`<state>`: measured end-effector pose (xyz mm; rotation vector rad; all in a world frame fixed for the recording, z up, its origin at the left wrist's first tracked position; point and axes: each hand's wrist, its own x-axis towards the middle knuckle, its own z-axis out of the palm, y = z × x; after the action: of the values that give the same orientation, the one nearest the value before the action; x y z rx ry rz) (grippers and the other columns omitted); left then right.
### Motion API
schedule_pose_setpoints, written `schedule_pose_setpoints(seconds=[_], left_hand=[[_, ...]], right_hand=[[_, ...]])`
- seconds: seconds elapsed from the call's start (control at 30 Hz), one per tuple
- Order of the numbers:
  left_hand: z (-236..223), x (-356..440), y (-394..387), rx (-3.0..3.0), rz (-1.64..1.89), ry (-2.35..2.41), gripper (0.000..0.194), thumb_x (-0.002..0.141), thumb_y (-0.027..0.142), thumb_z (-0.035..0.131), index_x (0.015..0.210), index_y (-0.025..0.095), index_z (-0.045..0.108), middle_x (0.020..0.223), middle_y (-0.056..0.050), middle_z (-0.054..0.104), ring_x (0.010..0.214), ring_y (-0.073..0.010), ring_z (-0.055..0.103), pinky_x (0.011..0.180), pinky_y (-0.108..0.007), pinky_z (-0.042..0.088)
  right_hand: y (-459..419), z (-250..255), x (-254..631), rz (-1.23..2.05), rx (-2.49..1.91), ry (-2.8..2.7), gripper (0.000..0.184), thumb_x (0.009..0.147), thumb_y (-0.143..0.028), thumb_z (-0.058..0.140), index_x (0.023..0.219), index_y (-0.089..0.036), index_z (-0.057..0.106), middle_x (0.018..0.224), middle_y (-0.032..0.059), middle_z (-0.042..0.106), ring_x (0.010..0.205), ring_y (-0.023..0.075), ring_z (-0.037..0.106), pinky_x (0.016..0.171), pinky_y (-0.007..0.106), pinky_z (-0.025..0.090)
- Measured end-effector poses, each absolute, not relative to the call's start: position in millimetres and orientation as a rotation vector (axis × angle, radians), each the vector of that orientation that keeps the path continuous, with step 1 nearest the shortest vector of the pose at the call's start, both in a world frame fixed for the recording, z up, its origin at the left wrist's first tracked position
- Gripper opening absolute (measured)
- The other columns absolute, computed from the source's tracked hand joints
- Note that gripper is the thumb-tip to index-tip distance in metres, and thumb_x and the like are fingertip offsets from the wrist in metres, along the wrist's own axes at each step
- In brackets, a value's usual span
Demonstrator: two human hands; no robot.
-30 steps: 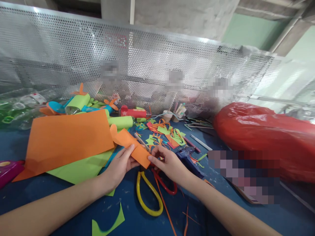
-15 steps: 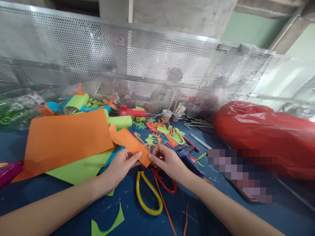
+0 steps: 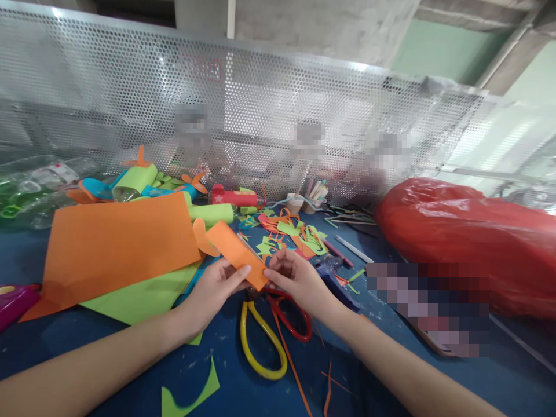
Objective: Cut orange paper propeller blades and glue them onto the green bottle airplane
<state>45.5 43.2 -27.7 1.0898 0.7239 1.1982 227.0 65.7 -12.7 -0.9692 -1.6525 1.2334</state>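
Both hands pinch a strip of orange paper (image 3: 237, 250), which slants down to the right above the blue table. My left hand (image 3: 219, 284) grips its lower left edge between thumb and fingers. The thumb and fingertips of my right hand (image 3: 293, 275) close on its lower right end. Just below lies a pair of scissors with one yellow handle (image 3: 264, 359) and one red handle (image 3: 299, 327); the blades are largely hidden under the hands. A rounded orange paper piece (image 3: 204, 237) shows past the strip's upper end.
Orange (image 3: 117, 249) and green paper sheets (image 3: 139, 295) lie at left beside a purple tool (image 3: 16, 301). Coloured scraps (image 3: 286, 231) cover the middle back. Plastic bottles (image 3: 35, 185) stand far left, a red plastic bag (image 3: 469, 237) right. A perforated metal screen (image 3: 260, 104) rises behind.
The orange strip has turned slightly, its upper end tipping left and upward so that its face looks broader. Both hands stay nearly in place and keep hold of it.
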Motion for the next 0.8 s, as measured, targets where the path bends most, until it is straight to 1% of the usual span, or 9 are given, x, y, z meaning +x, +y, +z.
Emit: schedule_pose_setpoints(seconds=[0.07,0.17,0.37,0.47,0.57,0.67,0.8], left_hand=[[-28,45,43,1.113,1.162,0.708,0.028,0.079,0.029,0.071,0.103,0.017,0.065,0.106,-0.009,0.072,0.098,-0.0239,0.066,0.088,-0.036,0.050],[-28,45,41,1.134,1.094,0.713,0.032,0.075,0.026,0.075,0.103,0.016,0.065,0.100,-0.010,0.073,0.089,-0.0238,0.069,0.084,-0.037,0.052],[-27,45,42,1.160,1.060,0.745,0.025,0.075,0.027,0.075,0.095,0.014,0.068,0.091,-0.011,0.075,0.083,-0.0228,0.070,0.079,-0.034,0.053],[-27,46,42,1.172,1.073,0.752,0.023,0.075,0.028,0.074,0.093,0.014,0.069,0.089,-0.010,0.075,0.080,-0.0219,0.070,0.078,-0.034,0.052],[-28,45,43,1.181,1.091,0.749,0.022,0.077,0.028,0.072,0.094,0.015,0.069,0.090,-0.009,0.075,0.080,-0.0208,0.069,0.078,-0.033,0.052],[-31,45,44,1.186,1.095,0.747,0.022,0.077,0.029,0.072,0.094,0.015,0.070,0.089,-0.009,0.075,0.080,-0.0210,0.069,0.078,-0.033,0.052],[-32,45,44,1.195,1.091,0.744,0.023,0.077,0.029,0.073,0.094,0.015,0.071,0.088,-0.010,0.075,0.079,-0.0213,0.069,0.078,-0.034,0.052]], right_hand=[[65,-12,227,1.188,-0.939,-1.638,0.032,0.074,-0.043,0.072,0.080,-0.022,0.049,0.071,-0.0043,0.055,0.062,0.0120,0.058,0.061,0.026,0.051],[61,-10,225,1.123,-0.918,-1.634,0.027,0.076,-0.039,0.071,0.081,-0.023,0.050,0.073,-0.0036,0.055,0.067,0.0133,0.058,0.064,0.027,0.051],[53,-9,221,1.058,-0.937,-1.658,0.020,0.079,-0.033,0.068,0.079,-0.023,0.051,0.073,-0.0026,0.056,0.066,0.0143,0.060,0.063,0.028,0.052],[55,-10,221,1.063,-0.951,-1.668,0.021,0.079,-0.035,0.067,0.086,-0.023,0.050,0.075,-0.0018,0.059,0.069,0.0156,0.062,0.067,0.030,0.054],[59,-12,223,1.057,-0.993,-1.687,0.025,0.077,-0.036,0.069,0.090,-0.022,0.052,0.080,-0.0001,0.061,0.075,0.0170,0.063,0.069,0.030,0.053],[60,-13,224,1.076,-1.033,-1.721,0.026,0.075,-0.039,0.071,0.083,-0.021,0.055,0.078,0.0006,0.063,0.073,0.0175,0.063,0.067,0.030,0.052],[58,-13,224,1.140,-1.052,-1.763,0.029,0.079,-0.046,0.066,0.073,-0.021,0.053,0.069,0.0002,0.066,0.064,0.0170,0.064,0.061,0.029,0.051]])
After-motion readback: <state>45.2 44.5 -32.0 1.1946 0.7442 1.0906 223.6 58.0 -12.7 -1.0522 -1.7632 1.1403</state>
